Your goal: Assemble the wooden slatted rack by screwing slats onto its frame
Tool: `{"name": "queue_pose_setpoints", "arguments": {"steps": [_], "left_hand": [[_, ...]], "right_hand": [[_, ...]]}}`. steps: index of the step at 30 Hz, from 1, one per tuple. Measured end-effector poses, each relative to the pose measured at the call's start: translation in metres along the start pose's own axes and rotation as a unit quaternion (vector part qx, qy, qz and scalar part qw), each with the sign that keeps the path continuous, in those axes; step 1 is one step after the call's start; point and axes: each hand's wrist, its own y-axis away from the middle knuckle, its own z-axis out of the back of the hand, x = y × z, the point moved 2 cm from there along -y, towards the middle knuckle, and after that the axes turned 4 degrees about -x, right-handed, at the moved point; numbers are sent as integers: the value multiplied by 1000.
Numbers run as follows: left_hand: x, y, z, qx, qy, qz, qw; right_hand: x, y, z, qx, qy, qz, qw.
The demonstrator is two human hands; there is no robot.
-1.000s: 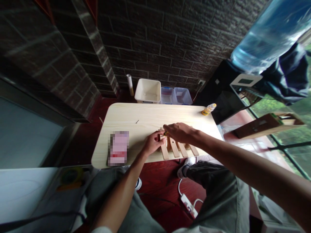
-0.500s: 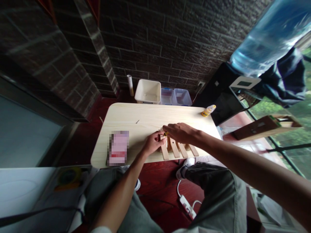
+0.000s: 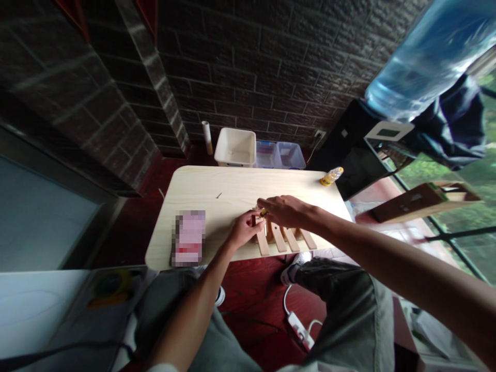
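Observation:
Near the front edge of the pale wooden table [image 3: 217, 181] lies a wooden piece with several slats [image 3: 291, 238]. My right hand [image 3: 284, 209] is closed around a small tool with a yellow and black handle [image 3: 264, 212], above the left end of the slats. A thin metal shaft seems to point down from it. Beside it, my left hand [image 3: 245, 228] pinches something at the leftmost slat; the fingertips meet there, and what they hold is too small to make out.
A pixelated pink item [image 3: 189, 237] lies at the table's left, a small dark piece [image 3: 219, 196] near the middle, a clear bottle [image 3: 331, 176] at the back right. Beyond the table stand a cream bin [image 3: 235, 146] and clear bins [image 3: 290, 155]. A power strip [image 3: 300, 330] is on the floor.
My right hand has shifted very slightly at the tool. My left hand stays in place, and the camera view has moved a little.

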Motion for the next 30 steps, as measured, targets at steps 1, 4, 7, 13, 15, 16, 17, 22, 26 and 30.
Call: {"name": "queue_pose_setpoints", "arguments": {"steps": [1,4,7,13,15,16,17,22,26,30], "left_hand": [[-1,0,0,-1,1,2,1000],[-2,0,1,1,-2,1,1000],[-3,0,2,4,-2,1,1000],[-1,1,2,-5,5,8,1000],[0,1,1,-6,4,2,1000],[1,1,1,-7,1,-3,1000],[2,1,1,-8,-2,-8,1000],[3,1,1,-1,-20,-21,1000],[5,1,1,3,-26,-25,999],[9,2,0,2,-9,-22,1000]], "right_hand": [[0,0,1,-4,0,8,1000],[1,0,0,-4,4,5,1000],[3,-1,-2,7,6,-22,1000],[2,-1,-6,12,24,-58,998],[0,0,-5,10,13,-49,999],[0,0,-4,7,5,-38,999],[0,0,-3,3,0,-25,1000],[0,2,0,-12,-2,1,1000],[-2,-1,-4,0,-15,-17,1000],[-2,-6,-5,11,-8,-45,999]]}}
